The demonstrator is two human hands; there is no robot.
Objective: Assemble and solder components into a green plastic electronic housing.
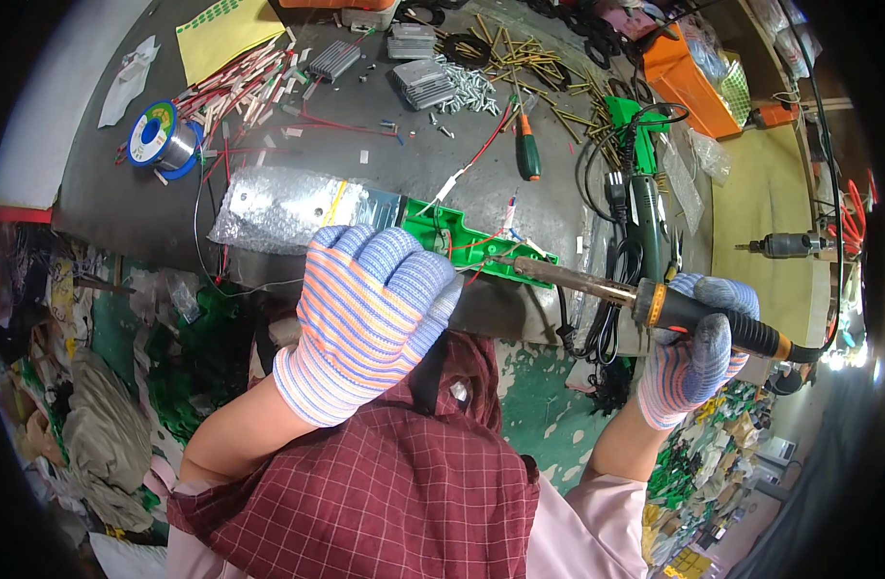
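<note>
My right hand [698,338], in a striped knit glove, is closed round the black handle of a soldering iron [674,311]. The iron's tip reaches left into an open green plastic housing [471,239] with red, white and blue wires inside. My left hand [375,299], gloved too, is curled at the housing's near left side. A thin solder wire [259,288] runs from the solder spool [163,140] into that hand; the fingertips are partly hidden. Joined to the housing's left end is a bubble-wrapped part [274,210] with a yellow band.
Beyond the housing lie a green-handled screwdriver [527,150], silver screws [467,87], brass-coloured rods [505,48], finned metal blocks [423,82] and red wires [240,92]. To the right are a green power tool [645,207], black cable [611,328] and an orange box [689,82].
</note>
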